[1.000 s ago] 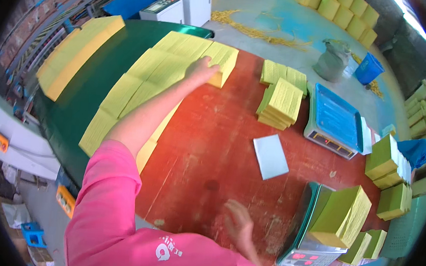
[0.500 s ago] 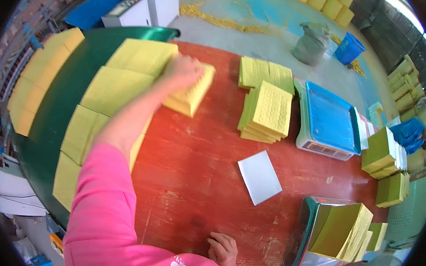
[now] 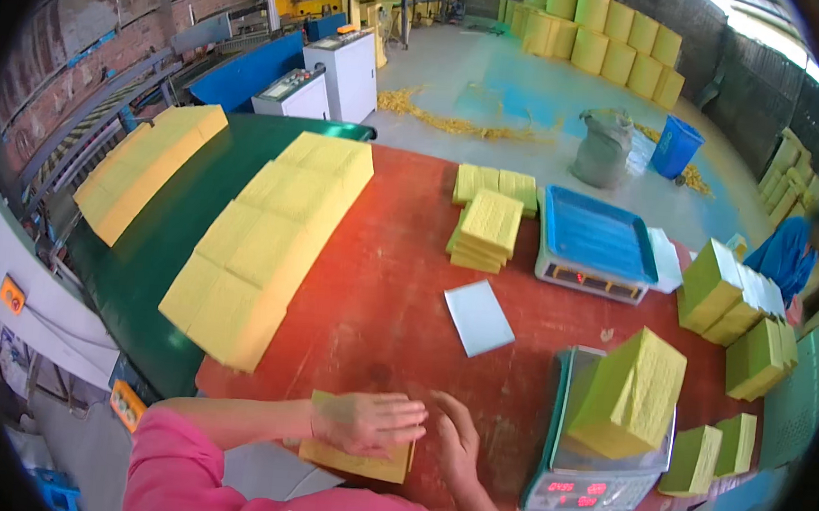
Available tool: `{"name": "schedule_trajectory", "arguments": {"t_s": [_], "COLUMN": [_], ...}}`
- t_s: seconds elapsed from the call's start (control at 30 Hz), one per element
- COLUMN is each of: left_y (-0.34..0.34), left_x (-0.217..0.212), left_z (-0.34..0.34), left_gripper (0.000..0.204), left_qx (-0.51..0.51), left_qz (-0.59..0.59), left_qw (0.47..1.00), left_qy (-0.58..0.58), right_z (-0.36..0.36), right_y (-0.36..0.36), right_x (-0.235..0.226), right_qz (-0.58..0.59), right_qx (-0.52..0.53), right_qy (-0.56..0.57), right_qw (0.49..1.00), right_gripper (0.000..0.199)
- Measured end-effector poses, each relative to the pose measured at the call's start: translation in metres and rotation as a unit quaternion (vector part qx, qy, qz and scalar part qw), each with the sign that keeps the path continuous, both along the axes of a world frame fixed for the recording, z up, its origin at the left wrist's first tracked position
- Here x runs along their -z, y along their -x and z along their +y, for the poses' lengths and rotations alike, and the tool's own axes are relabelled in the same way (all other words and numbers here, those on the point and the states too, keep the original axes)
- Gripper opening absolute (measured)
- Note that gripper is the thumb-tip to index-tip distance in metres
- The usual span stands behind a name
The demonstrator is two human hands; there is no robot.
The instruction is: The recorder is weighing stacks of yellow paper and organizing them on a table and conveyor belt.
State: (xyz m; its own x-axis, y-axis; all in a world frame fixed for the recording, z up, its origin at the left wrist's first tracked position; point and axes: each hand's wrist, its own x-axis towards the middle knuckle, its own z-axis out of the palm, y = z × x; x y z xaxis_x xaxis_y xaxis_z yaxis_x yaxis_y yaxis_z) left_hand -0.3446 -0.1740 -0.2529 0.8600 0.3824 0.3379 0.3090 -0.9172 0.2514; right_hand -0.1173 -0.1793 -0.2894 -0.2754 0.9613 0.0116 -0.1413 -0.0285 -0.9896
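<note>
Near the front edge of the table, my left hand (image 3: 369, 424) lies over a stack of yellow embossed paper (image 3: 357, 465), with its fingers stretched out together toward the right. My right hand (image 3: 456, 439) is just right of that stack, fingers extended and apart, with nothing in it. The left hand and sleeve hide much of the stack's top. A long row of yellow paper stacks (image 3: 273, 232) runs along the left of the table. Ahead of my hands lies a white sheet (image 3: 479, 317).
At right, a tall yellow stack (image 3: 630, 394) stands on a digital scale (image 3: 592, 496). Farther back are a scale with a blue tray (image 3: 599, 233) and a loose yellow pile (image 3: 489, 225). A green belt (image 3: 244, 173) lies left. A person in blue (image 3: 782, 258) is at far right.
My left hand has come from the far left of the table to the front edge, where a yellow stack now lies under it. My right hand has risen beside it. The view has tilted up.
</note>
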Motion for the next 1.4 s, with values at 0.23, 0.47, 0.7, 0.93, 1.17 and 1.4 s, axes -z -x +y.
{"name": "schedule_trajectory", "arguments": {"t_s": [0.23,0.47,0.7,0.93,1.17,1.4], "left_y": [-0.042,-0.131,-0.117,-0.095,-0.088,-0.087], "left_x": [-0.025,0.021,0.035,0.053,0.081,0.029], "left_z": [-0.107,-0.201,-0.202,-0.210,-0.215,-0.231], "left_gripper": [0.067,0.069,0.057,0.050,0.051,0.055], "left_qx": [-0.548,-0.697,-0.421,-0.387,-0.367,-0.317], "left_qz": [-0.235,-0.515,-0.729,-0.726,-0.734,-0.692], "left_qw": [0.800,0.338,0.308,0.304,0.319,0.377], "left_qy": [-0.070,0.367,0.443,0.480,0.475,0.528], "right_z": [0.017,-0.025,-0.070,-0.084,-0.095,-0.111], "right_y": [0.004,-0.011,-0.021,-0.019,-0.021,-0.093], "right_x": [0.028,0.029,0.025,0.024,0.027,-0.034], "right_qz": [-0.088,-0.139,-0.175,-0.173,-0.201,-0.112], "right_qx": [-0.192,-0.182,-0.164,-0.141,-0.133,-0.141], "right_qy": [-0.058,-0.165,-0.184,-0.183,-0.206,-0.070], "right_qw": [0.976,0.959,0.953,0.958,0.948,0.981], "right_gripper": [0.040,0.043,0.044,0.045,0.047,0.045]}}
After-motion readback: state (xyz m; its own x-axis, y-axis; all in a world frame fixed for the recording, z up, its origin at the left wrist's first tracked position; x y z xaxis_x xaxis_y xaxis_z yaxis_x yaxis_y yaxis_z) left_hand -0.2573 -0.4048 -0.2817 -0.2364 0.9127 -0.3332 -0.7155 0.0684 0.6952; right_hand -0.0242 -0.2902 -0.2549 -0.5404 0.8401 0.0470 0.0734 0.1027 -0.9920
